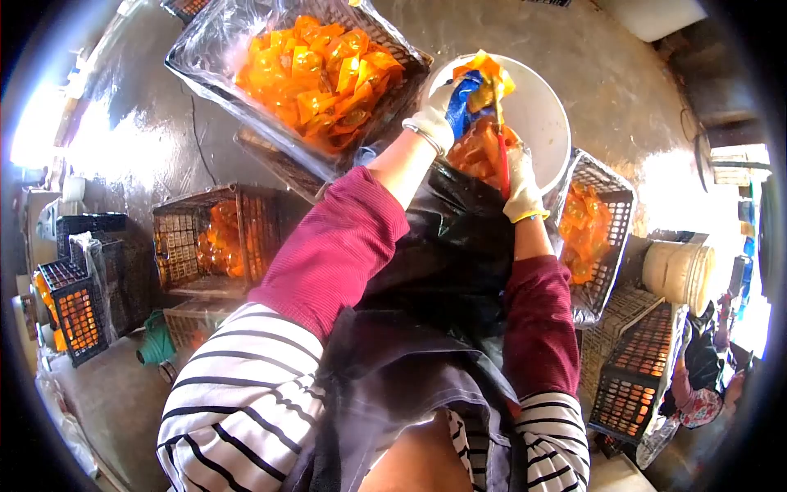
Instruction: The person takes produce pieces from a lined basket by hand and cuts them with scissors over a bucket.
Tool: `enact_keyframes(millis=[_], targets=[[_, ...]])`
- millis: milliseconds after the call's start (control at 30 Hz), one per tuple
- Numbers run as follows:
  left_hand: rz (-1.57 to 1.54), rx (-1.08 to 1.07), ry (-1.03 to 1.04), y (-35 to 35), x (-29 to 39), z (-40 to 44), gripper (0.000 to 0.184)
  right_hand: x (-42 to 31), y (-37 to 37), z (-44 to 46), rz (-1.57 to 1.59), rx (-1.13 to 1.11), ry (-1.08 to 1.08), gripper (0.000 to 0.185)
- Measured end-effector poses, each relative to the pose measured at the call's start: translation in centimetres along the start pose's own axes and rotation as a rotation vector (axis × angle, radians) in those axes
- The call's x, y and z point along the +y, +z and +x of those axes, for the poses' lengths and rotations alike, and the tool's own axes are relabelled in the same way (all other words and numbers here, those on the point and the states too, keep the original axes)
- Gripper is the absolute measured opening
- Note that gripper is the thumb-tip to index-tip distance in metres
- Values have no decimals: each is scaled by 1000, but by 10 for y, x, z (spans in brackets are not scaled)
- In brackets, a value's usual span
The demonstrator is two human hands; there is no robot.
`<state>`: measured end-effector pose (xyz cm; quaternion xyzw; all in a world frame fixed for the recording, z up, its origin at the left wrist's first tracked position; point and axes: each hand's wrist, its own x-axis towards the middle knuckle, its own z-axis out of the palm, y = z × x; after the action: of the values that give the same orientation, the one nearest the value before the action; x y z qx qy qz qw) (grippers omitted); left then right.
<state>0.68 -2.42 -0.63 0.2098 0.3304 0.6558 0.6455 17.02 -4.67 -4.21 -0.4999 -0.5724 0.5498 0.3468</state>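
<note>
Best handled with the orange piece (490,70) pinched steady and the red tool (502,161) angled clear of the holding fingers. Left hand (457,107), gloved, clamped on the piece; right hand (522,182), gloved, closed about the tool. Piece located at the left fingertips, forward of the right hand, over the white bucket (547,107).

A smooth grey-brown floor (525,29) spreads through the room, its surface catching pale, glaring reflections on both sides, and a thin dark cable (195,135) trails across it at the left. Strong white light (39,135) floods the left edge, and another bright opening (752,316) glows at the far right. Dark plastic crates (75,316) stand at the left side, while a beige round container (679,272) sits near the right edge.
</note>
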Motion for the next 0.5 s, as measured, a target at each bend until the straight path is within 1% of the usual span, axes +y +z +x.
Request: enact_keyframes(millis=[33, 67, 167, 267, 333, 367, 433, 467, 500], targets=[[26, 80, -32, 3, 1, -3, 37, -10, 2, -8, 97, -19, 81, 29], [97, 69, -69, -5, -2, 6, 32, -18, 3, -15, 194, -37, 166, 28], [398, 98, 99, -12, -7, 17, 27, -40, 3, -16, -107, -68, 212, 24], [654, 225, 69, -9, -8, 25, 27, -52, 3, -18, 87, -44, 210, 24], [521, 263, 26, 7, -2, 13, 26, -57, 0, -16, -69, -24, 183, 23], [430, 181, 24, 7, -2, 15, 26, -56, -3, -15, -148, -12, 170, 24], [242, 19, 21, 5, -3, 19, 26, -32, -16, -4, -225, 63, 151, 25], [139, -90, -124, 13, 15, 9, 30, -25, -21, 1, -265, 100, 140, 25], [960, -122, -85, 30, 28, -1, 36, -18, -25, 6, -388, 183, 41, 26]])
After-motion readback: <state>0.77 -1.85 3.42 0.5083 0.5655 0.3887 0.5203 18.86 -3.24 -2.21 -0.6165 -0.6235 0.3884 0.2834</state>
